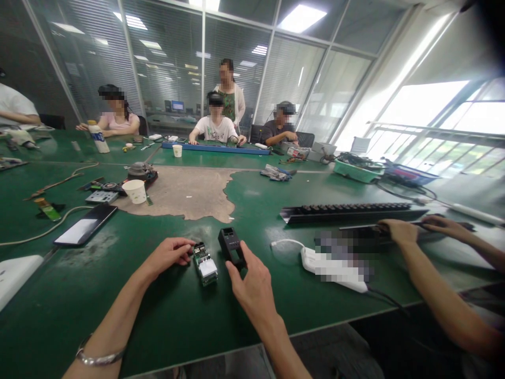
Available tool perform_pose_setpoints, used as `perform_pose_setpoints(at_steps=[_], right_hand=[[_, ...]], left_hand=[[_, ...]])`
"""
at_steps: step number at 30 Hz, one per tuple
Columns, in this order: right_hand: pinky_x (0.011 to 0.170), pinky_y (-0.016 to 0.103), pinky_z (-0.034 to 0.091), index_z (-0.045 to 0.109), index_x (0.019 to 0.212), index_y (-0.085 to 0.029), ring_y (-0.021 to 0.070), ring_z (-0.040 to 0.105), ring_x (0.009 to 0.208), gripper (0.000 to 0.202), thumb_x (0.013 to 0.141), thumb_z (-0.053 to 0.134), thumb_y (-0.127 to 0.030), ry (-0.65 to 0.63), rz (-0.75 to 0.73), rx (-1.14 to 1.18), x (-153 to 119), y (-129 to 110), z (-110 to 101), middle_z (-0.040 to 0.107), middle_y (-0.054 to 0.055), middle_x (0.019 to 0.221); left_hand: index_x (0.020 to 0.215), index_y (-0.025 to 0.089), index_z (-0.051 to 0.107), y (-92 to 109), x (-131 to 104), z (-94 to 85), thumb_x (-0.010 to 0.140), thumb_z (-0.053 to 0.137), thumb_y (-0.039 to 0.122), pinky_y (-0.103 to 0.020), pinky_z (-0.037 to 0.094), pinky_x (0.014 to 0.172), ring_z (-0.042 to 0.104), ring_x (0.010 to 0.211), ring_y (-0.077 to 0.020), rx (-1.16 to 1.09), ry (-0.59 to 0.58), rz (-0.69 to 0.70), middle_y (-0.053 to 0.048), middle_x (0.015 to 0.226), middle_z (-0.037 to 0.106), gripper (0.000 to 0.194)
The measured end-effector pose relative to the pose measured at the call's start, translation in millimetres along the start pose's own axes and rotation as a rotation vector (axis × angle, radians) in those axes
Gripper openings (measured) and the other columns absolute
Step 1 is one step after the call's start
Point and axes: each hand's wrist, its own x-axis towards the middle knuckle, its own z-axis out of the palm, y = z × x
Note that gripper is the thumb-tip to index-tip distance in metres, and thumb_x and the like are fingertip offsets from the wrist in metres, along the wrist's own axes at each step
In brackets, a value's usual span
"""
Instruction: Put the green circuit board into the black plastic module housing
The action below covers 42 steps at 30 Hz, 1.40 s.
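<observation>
A small device with a green circuit board and a white block (205, 265) lies on the green table (158, 310), its far end by the fingertips of my left hand (172, 256). The left fingers are bent together; whether they grip the board's edge is hard to make out. To its right is a black plastic housing (231, 245) with a rectangular opening. My right hand (252, 279) has its thumb and fingers around the near end of this housing. The board and the housing are apart, side by side.
Right: a white power strip (335, 268), a long black rail (347, 211) and another person's hands (402, 231). Left: a phone (87, 225) and a paper cup (134, 191). Ahead: a worn brown patch (189, 192). Several people are across the table.
</observation>
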Motion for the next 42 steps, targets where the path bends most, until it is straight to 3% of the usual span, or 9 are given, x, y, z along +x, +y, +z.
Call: perform_pose_setpoints(at_steps=[5, 16, 24, 28, 32, 42], right_hand=[[0.1, 0.045, 0.049, 0.049, 0.139, -0.008, 0.0295, 0.06, 0.116, 0.055, 0.089, 0.056, -0.029, 0.025, 0.003, -0.022, -1, 17, 6, 0.063, 0.018, 0.127], [0.102, 0.045, 0.047, 0.046, 0.141, -0.009, 0.0286, 0.057, 0.12, 0.055, 0.088, 0.056, -0.022, -0.024, -0.028, -0.066, -6, 29, 17, 0.06, 0.017, 0.131], [0.104, 0.046, 0.046, 0.05, 0.138, -0.011, 0.0281, 0.058, 0.12, 0.053, 0.089, 0.059, -0.029, -0.005, -0.002, 0.143, -1, -4, 5, 0.061, 0.015, 0.131], [0.103, 0.041, 0.047, 0.051, 0.138, -0.013, 0.0259, 0.058, 0.12, 0.054, 0.088, 0.06, -0.03, -0.017, -0.052, 0.241, 0, -28, 9, 0.061, 0.014, 0.131], [0.1, 0.04, 0.048, 0.052, 0.136, -0.013, 0.0261, 0.061, 0.114, 0.054, 0.085, 0.063, -0.028, -0.038, -0.069, 0.18, -2, -43, 17, 0.065, 0.013, 0.124], [0.094, 0.045, 0.051, 0.051, 0.135, -0.012, 0.0292, 0.062, 0.111, 0.049, 0.089, 0.057, -0.029, -0.064, -0.16, 0.034, -15, -43, 35, 0.065, 0.016, 0.122]], left_hand=[[0.121, 0.012, 0.063, 1, 0, 1.0, 0.084, 0.065, 0.046, -0.028, 0.055, 0.069, 0.069, 0.078, -0.0173, -0.009, -0.019, -0.027, -0.008, 0.092, 0.069, 0.051], [0.114, 0.013, 0.069, 9, -6, 4.4, 0.08, 0.068, 0.049, -0.029, 0.055, 0.071, 0.069, 0.076, -0.0171, -0.006, -0.027, -0.037, -0.009, 0.093, 0.072, 0.049], [0.117, 0.013, 0.067, 4, -3, 1.9, 0.08, 0.069, 0.047, -0.03, 0.055, 0.071, 0.068, 0.076, -0.0167, -0.035, -0.039, -0.023, -0.008, 0.093, 0.071, 0.051], [0.122, 0.013, 0.063, 3, -3, 1.6, 0.08, 0.068, 0.047, -0.029, 0.056, 0.071, 0.068, 0.076, -0.0158, -0.075, -0.037, -0.014, -0.007, 0.095, 0.068, 0.053], [0.122, 0.014, 0.063, 4, -3, 1.5, 0.081, 0.068, 0.045, -0.028, 0.055, 0.069, 0.066, 0.074, -0.0138, -0.102, -0.028, -0.002, -0.007, 0.097, 0.067, 0.052], [0.119, 0.013, 0.065, 0, 0, 0.5, 0.085, 0.058, 0.037, -0.02, 0.049, 0.051, 0.06, 0.059, -0.0104, 0.038, 0.02, 0.069, -0.004, 0.077, 0.064, 0.043]])
